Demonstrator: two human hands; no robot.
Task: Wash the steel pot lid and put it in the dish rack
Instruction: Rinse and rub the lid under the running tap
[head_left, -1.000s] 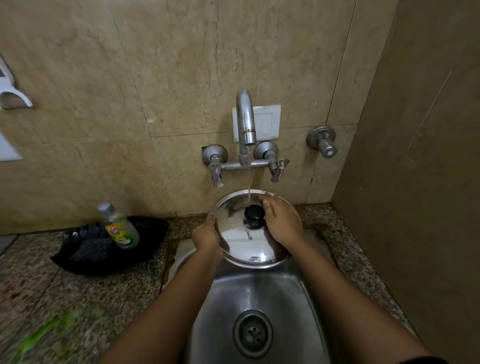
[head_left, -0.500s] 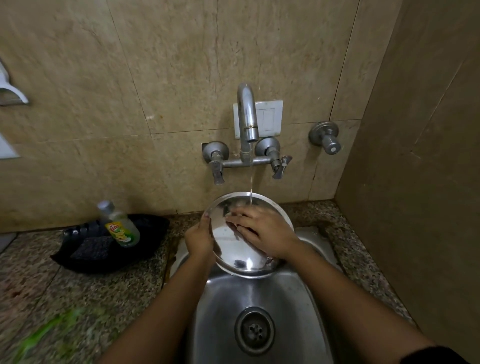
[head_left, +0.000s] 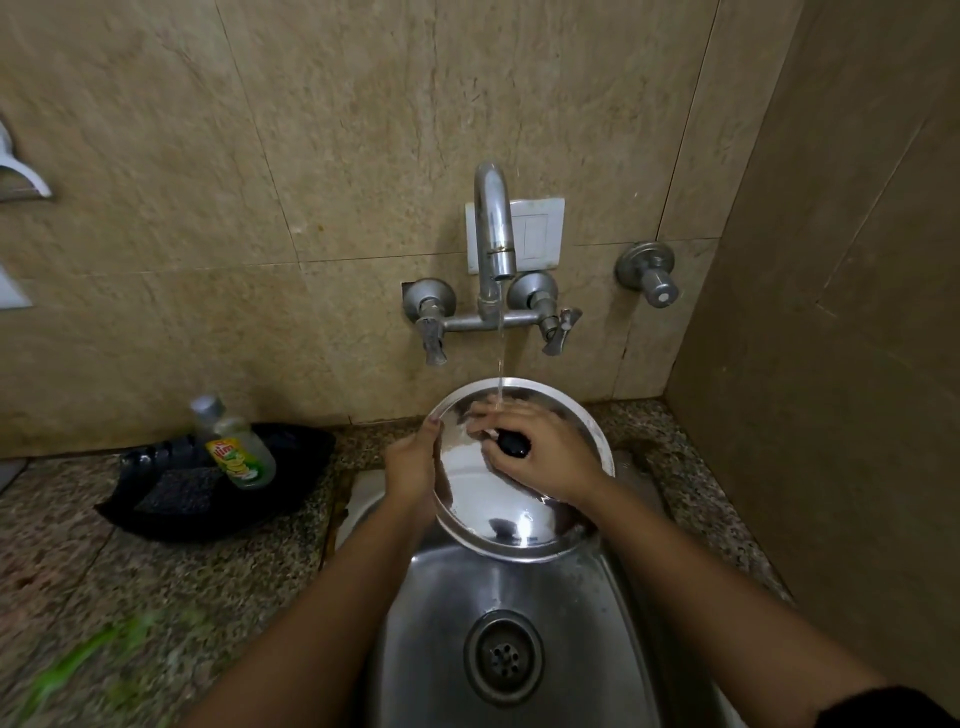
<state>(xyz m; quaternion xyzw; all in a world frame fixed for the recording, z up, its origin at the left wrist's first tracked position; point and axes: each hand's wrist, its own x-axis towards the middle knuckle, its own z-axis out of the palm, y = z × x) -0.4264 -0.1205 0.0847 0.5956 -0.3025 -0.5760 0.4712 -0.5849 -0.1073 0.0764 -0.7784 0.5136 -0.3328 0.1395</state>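
Steel pot lid, wet and likely slippery, stiff and light: left hand pinches its left rim, right hand fingers spread around the black knob.

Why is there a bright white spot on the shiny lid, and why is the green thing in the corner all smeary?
Head view: the steel pot lid acts like a mirror, so the bright patch near its lower edge is reflected light; the green smear on the granite counter is blurred, too much to identify; the wide-angle lens makes the wall tiles' lines lean.
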